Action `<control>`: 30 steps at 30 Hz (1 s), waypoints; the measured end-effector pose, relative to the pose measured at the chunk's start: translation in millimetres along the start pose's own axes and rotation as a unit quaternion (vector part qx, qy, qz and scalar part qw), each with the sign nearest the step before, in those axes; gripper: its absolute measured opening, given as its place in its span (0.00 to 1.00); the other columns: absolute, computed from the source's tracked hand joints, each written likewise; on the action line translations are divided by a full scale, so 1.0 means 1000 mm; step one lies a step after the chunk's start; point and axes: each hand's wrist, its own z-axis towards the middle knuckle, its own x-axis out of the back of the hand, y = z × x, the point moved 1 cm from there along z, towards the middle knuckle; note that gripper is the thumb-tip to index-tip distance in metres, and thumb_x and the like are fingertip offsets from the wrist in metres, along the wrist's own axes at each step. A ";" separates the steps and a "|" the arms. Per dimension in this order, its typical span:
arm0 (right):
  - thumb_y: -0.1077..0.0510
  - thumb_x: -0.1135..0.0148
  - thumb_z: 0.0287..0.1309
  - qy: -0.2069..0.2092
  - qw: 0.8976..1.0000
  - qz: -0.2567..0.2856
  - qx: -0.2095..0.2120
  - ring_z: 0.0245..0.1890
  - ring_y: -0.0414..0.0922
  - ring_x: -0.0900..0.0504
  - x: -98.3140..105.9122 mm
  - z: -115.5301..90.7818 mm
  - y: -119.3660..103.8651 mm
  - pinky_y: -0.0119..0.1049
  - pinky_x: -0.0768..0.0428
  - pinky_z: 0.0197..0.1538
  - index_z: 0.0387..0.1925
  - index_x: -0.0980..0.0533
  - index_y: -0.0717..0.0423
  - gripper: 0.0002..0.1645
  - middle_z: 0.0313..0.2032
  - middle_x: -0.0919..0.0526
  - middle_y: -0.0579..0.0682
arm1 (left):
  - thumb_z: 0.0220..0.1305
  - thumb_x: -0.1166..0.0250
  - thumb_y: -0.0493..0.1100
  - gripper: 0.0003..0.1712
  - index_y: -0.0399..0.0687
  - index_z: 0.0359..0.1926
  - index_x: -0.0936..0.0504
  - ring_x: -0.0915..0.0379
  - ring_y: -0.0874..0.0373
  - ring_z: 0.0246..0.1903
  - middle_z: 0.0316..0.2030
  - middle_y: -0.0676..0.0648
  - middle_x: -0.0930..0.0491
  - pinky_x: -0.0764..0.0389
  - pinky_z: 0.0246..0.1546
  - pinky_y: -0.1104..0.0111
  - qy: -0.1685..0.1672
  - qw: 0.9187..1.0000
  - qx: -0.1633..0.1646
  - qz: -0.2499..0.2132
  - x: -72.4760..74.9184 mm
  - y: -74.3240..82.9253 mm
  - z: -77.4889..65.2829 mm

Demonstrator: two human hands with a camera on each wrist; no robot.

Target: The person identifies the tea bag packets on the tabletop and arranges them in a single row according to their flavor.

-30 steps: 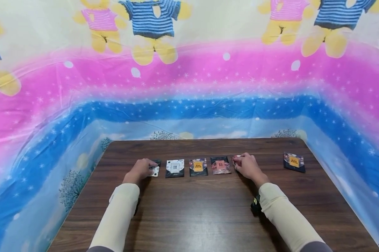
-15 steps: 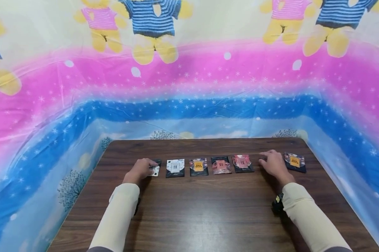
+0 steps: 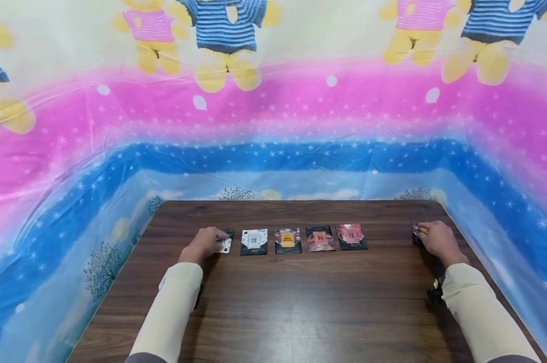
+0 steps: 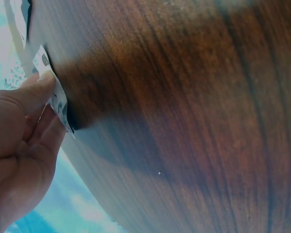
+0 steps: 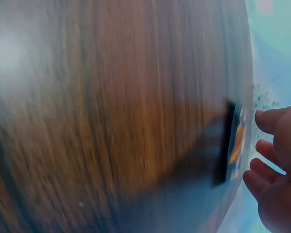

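Note:
My left hand [image 3: 204, 244] pinches a white-and-black sachet [image 4: 58, 99] at the left end of a row, thumb on its face and fingers behind it. To its right lie a white sachet [image 3: 254, 242], a dark one with an orange label [image 3: 288, 241], one with a salmon label [image 3: 320, 238] and a red-and-black one [image 3: 352, 237]. On the far right, my right hand [image 3: 439, 242] is over another dark sachet [image 3: 416, 234], covering most of it. In the right wrist view the thumb and fingers are spread apart beside this orange-labelled sachet [image 5: 236, 143].
Everything lies on a brown wood-grain table [image 3: 296, 302] with rounded far corners. A printed cloth [image 3: 273, 156] with bears and snowflakes surrounds its back and sides. Bare tabletop shows between the red sachet and the right hand.
My right hand has let go of the red-and-black sachet, leaving it flat in the row, and has moved right to the far-right sachet. The left hand stays put.

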 end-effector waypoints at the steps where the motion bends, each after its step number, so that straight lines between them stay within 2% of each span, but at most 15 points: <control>1: 0.59 0.43 0.70 -0.006 1.000 -0.001 -0.001 0.57 0.75 0.29 -0.001 0.000 0.004 0.68 0.32 0.61 0.62 0.26 0.73 0.26 0.56 0.26 0.80 | 0.66 0.35 0.31 0.23 0.48 0.60 0.15 0.26 0.39 0.63 0.65 0.35 0.24 0.19 0.50 0.55 0.000 1.000 0.000 0.000 0.000 0.000 0.000; 4: 0.58 0.45 0.70 -0.024 1.000 -0.002 -0.009 0.57 0.76 0.30 -0.005 -0.002 0.010 0.68 0.31 0.61 0.64 0.27 0.72 0.27 0.57 0.27 0.82 | 0.66 0.35 0.31 0.23 0.48 0.60 0.15 0.26 0.40 0.63 0.65 0.35 0.24 0.20 0.51 0.55 0.000 1.000 -0.001 0.000 -0.003 0.001 0.000; 8: 0.58 0.45 0.70 -0.023 1.000 -0.006 -0.015 0.55 0.78 0.29 -0.009 -0.006 0.013 0.69 0.30 0.59 0.66 0.29 0.72 0.28 0.56 0.28 0.83 | 0.66 0.36 0.31 0.23 0.48 0.61 0.15 0.27 0.39 0.64 0.65 0.36 0.23 0.19 0.54 0.54 -0.004 1.000 -0.004 0.000 -0.005 0.003 -0.001; 13: 0.58 0.43 0.69 -0.012 1.000 -0.014 -0.006 0.52 0.77 0.27 -0.012 -0.003 0.008 0.69 0.29 0.57 0.64 0.28 0.73 0.28 0.53 0.26 0.83 | 0.66 0.36 0.31 0.23 0.47 0.61 0.16 0.26 0.39 0.63 0.65 0.35 0.24 0.19 0.48 0.56 -0.005 1.000 0.001 -0.006 -0.001 0.002 -0.001; 20: 0.59 0.43 0.69 -0.023 1.000 -0.007 -0.002 0.51 0.76 0.26 -0.011 0.001 0.002 0.69 0.29 0.57 0.64 0.27 0.72 0.27 0.53 0.25 0.82 | 0.67 0.36 0.31 0.23 0.48 0.61 0.16 0.28 0.39 0.64 0.66 0.36 0.25 0.21 0.58 0.50 -0.006 1.000 0.006 0.002 0.002 -0.001 0.002; 25: 0.59 0.42 0.69 -0.032 0.999 0.006 0.006 0.53 0.76 0.27 -0.012 -0.001 0.000 0.69 0.30 0.58 0.65 0.27 0.69 0.27 0.55 0.26 0.81 | 0.67 0.36 0.31 0.23 0.49 0.61 0.16 0.27 0.40 0.64 0.66 0.36 0.24 0.20 0.54 0.53 -0.008 1.000 0.010 -0.001 0.000 -0.002 0.003; 30: 0.59 0.42 0.68 -0.032 0.999 0.013 0.017 0.56 0.77 0.29 -0.013 -0.001 -0.005 0.70 0.31 0.59 0.65 0.27 0.68 0.27 0.57 0.27 0.81 | 0.66 0.36 0.31 0.23 0.49 0.61 0.16 0.25 0.43 0.59 0.66 0.36 0.24 0.21 0.47 0.58 -0.004 1.000 0.008 0.004 0.000 -0.003 0.004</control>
